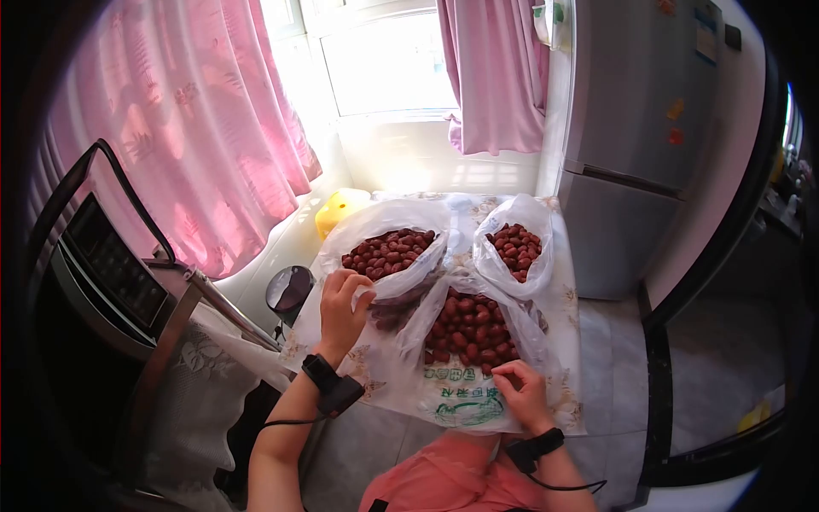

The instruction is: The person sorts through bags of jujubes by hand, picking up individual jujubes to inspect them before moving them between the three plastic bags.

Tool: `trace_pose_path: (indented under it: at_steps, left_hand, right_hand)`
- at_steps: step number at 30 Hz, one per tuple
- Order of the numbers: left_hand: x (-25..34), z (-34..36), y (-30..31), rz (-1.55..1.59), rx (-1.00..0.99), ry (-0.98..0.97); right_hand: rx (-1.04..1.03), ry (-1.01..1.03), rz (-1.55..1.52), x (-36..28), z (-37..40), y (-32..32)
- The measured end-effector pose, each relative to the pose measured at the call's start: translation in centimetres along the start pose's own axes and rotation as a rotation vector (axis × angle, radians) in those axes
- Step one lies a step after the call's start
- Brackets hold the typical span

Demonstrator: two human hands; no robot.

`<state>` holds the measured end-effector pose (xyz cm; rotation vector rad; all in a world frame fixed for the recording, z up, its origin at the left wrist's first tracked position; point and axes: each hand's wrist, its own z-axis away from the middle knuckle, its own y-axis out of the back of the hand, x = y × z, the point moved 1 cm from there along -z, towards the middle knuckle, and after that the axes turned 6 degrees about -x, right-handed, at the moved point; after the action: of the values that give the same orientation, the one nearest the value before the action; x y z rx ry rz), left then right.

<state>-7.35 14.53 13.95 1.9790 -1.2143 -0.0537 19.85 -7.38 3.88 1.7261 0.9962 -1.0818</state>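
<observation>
Three white plastic bags of dark red dates stand on a cloth-covered table. My left hand (344, 309) is at the near-left rim of the left bag (414, 286), its fingers curled towards the thumb; whatever lies between them is hidden. At the front bag (533, 328), which has green print, my right hand (524, 396) is pinched at the edge of the spilling dates (472, 328). One date touches or nearly touches its fingertips, and I cannot make out what they hold. Behind stands the smaller right bag (543, 271), its mouth open around more dates.
The floral tablecloth (559, 341) covers the table. A yellow object (341, 211) and a dark round-topped bin (290, 288) are on its left. A microwave-like appliance (115, 264) stands further left. The grey refrigerator (627, 145) rises at the back right.
</observation>
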Motion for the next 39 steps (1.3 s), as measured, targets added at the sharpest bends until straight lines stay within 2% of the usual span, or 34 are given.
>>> trace_pose_path:
  at_steps: [1, 3, 7, 9, 11, 14, 15, 17, 22, 24, 28, 30, 33, 34, 36, 39]
  left_hand:
    - [1.2, 0.2, 0.2, -0.001, 0.0, 0.002]
    - [4.0, 0.8, 0.3, 0.019, 0.149, -0.033]
    - [8.5, 4.2, -2.2, 0.283, -0.067, -0.12]
    - [10.1, 6.1, -4.3, 0.467, -0.253, -0.042]
    - [10.9, 7.8, -6.1, 0.47, -0.293, -0.064]
    - [10.7, 9.8, -8.6, 0.431, -0.42, 0.013]
    - [10.9, 9.8, -8.7, 0.44, -0.418, 0.014]
    - [11.0, 9.8, -8.9, 0.274, -0.274, 0.107]
    - [12.3, 8.5, -9.4, 0.146, -0.285, 0.119]
    - [13.1, 8.3, -9.8, -0.028, -0.329, 0.102]
    - [12.0, 9.8, -11.2, 0.157, -0.412, 0.151]
    - [11.2, 10.5, -11.3, 0.257, -0.532, 0.086]
    - [11.2, 10.7, -10.7, 0.293, -0.559, 0.106]
    - [11.6, 10.4, -10.4, 0.293, -0.559, 0.107]
    - [12.9, 9.0, -9.3, 0.257, -0.353, 0.08]
    - [13.1, 8.5, -9.9, 0.229, -0.344, 0.019]
  right_hand:
    - [0.001, -0.01, 0.0, -0.1, 0.0, 0.0]
    - [0.001, 0.003, 0.002, 0.1, 0.0, 0.0]
    - [-0.008, 0.018, 0.012, 0.4, 0.1, 0.1]
    - [-0.015, 0.005, 0.014, -0.2, 0.0, 0.1]
    - [-0.008, 0.019, 0.045, -0.7, 0.0, 0.2]
    - [-0.007, 0.012, 0.031, 0.1, 0.1, 0.3]
    - [0.028, -0.017, 0.001, -0.1, 0.0, 0.3]
    - [0.032, -0.018, -0.024, -0.6, -0.2, 0.1]
    - [0.006, -0.019, -0.07, -0.1, -0.3, -0.3]
    - [-0.032, 0.026, 0.017, -0.2, -0.3, -0.2]
    - [-0.041, 0.039, 0.053, -0.2, -0.3, -0.1]
    - [-0.04, 0.053, 0.067, -0.1, -0.3, 0.0]
    - [-0.032, 0.079, 0.072, 0.2, -0.3, -0.1]
    - [-0.029, 0.09, 0.067, 0.2, -0.3, 0.0]
    - [-0.028, 0.078, 0.062, 0.3, -0.3, -0.1]
    - [-0.028, 0.078, 0.084, 0.1, -0.3, 0.1]
